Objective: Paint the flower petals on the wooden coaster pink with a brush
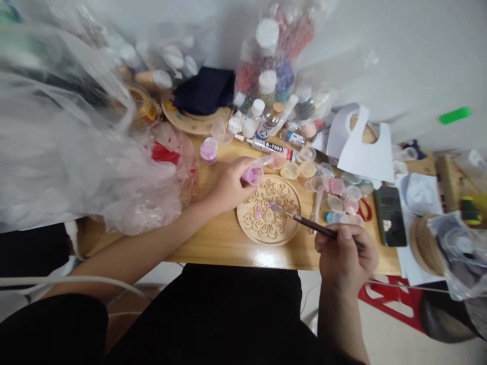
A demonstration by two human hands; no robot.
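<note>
My left hand [234, 185] grips a small clear cup of purple paste [253, 176], its lid flipped back, just above the upper left rim of a round wooden plaque [251, 234]. Carved flower lines cover the plaque, and a few spots near its centre are filled with purple. A palette knife [315, 225] with a dark handle is held in my right hand [344, 251], at the right of the plaque. Its metal blade points left and lies over the purple spots; whether it touches the wood I cannot tell.
Several small cups of coloured paste [337, 186] stand right of the plaque, near a phone [390, 215] and red-handled scissors [366, 209]. Behind are a B-7000 glue tube [272, 147], bottles [268, 121] and another purple cup [209, 151]. Plastic bags [87, 162] crowd the left.
</note>
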